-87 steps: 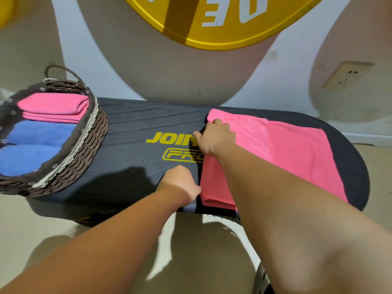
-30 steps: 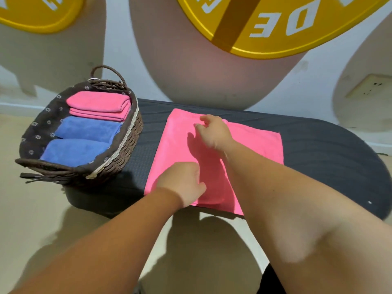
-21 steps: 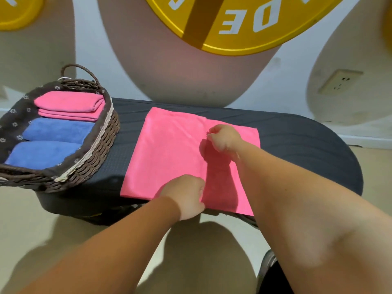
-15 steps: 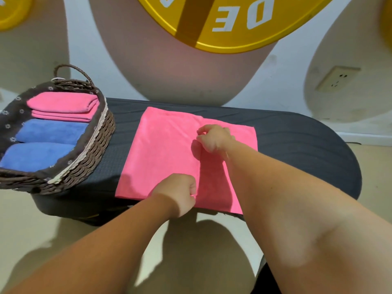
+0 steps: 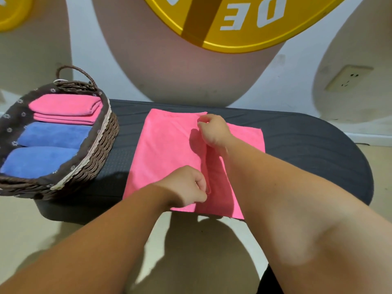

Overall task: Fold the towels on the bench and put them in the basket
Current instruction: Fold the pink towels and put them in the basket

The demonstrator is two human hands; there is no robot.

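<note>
While the towel (image 5: 167, 149) lies on the bench (image 5: 307, 145), its loose edge pinched by your left hand (image 5: 186, 185) near you and your right hand (image 5: 213, 130) beyond, this fold likely needs both ends carried across evenly.

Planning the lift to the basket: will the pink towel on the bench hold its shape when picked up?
Probably floppy: the pink towel ridges up between the pinching left hand and right hand. Likely light: it lies thin and flat.

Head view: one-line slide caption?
Left hand and right hand pinch the pink towel on the black bench, beside the wicker basket.
</note>
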